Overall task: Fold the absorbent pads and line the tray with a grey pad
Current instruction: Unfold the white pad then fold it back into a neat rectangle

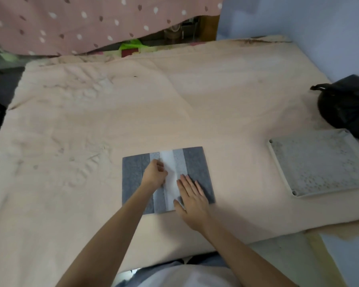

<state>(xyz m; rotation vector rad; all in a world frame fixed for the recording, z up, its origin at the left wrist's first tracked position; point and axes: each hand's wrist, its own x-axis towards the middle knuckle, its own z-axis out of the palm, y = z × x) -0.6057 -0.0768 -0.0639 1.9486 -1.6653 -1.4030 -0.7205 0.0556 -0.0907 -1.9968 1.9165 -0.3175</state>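
Note:
A grey absorbent pad (pixel 195 162) lies on the beige bedsheet in front of me, its two sides folded toward the middle, leaving a white strip showing down the centre. My left hand (pixel 154 174) rests on the left flap with its fingers curled, pinching the flap's inner edge. My right hand (pixel 192 198) lies flat, fingers spread, pressing the right flap near the pad's front edge. A shallow square tray (pixel 319 162), pale grey and speckled, sits on the sheet to the right, apart from the pad.
A black bag (pixel 348 104) lies at the right edge behind the tray. A pink spotted curtain (pixel 91 23) hangs along the far side. The beige sheet (pixel 91 121) spreads wide around the pad, and its front edge is close to my body.

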